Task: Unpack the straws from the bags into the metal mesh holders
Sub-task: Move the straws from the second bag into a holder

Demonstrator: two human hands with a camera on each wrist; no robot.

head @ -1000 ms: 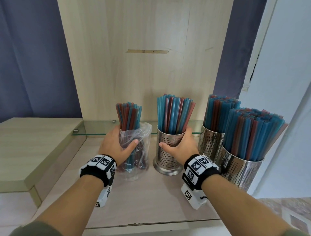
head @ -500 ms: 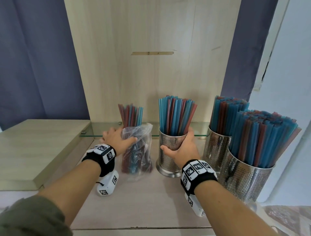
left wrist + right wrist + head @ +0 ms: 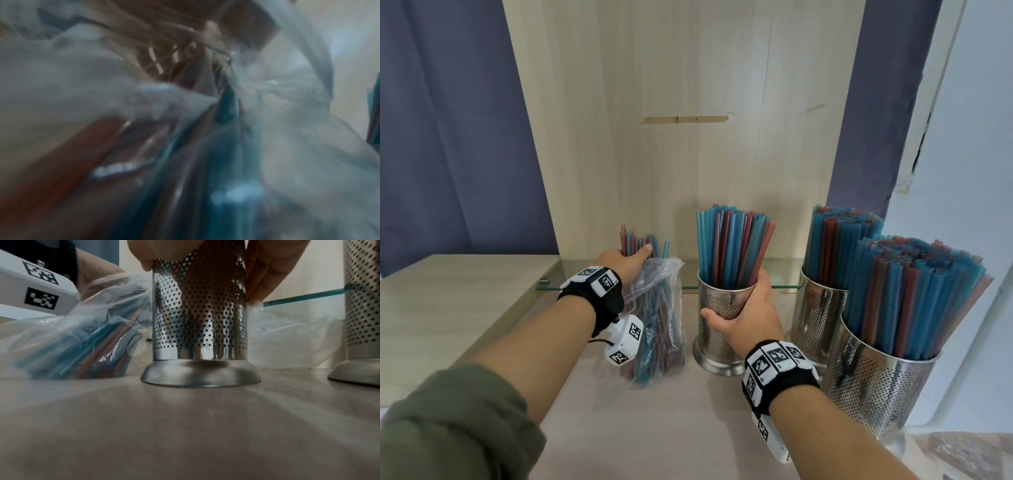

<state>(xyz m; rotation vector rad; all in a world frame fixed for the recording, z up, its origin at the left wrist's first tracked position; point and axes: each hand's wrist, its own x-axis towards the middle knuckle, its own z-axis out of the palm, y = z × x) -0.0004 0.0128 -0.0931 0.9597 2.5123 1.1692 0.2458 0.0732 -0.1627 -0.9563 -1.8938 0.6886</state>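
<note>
A clear plastic bag [image 3: 661, 308] of red and blue straws [image 3: 643, 241] stands tilted on the wooden shelf. My left hand [image 3: 625, 262] grips the straw tops sticking out of the bag's mouth. The left wrist view is blurred, showing only bag film [image 3: 298, 113] and straws [image 3: 224, 104] up close. My right hand [image 3: 743, 315] wraps around the middle perforated metal holder [image 3: 717, 342], which stands upright and holds red and blue straws [image 3: 732, 250]. In the right wrist view my right-hand fingers [image 3: 267, 272] curl round the holder [image 3: 199, 321], with the bag [image 3: 72, 345] to its left.
Two more metal holders [image 3: 815, 318] [image 3: 876, 387] packed with straws stand at the right. A glass shelf edge [image 3: 784, 286] runs behind them. A raised wooden platform [image 3: 448, 301] lies at the left. An empty plastic bag [image 3: 292, 337] lies behind the middle holder.
My left hand has slid up from the bag's middle to the straw tops at its mouth, and the bag has tilted and slumped. My right hand still holds the middle holder.
</note>
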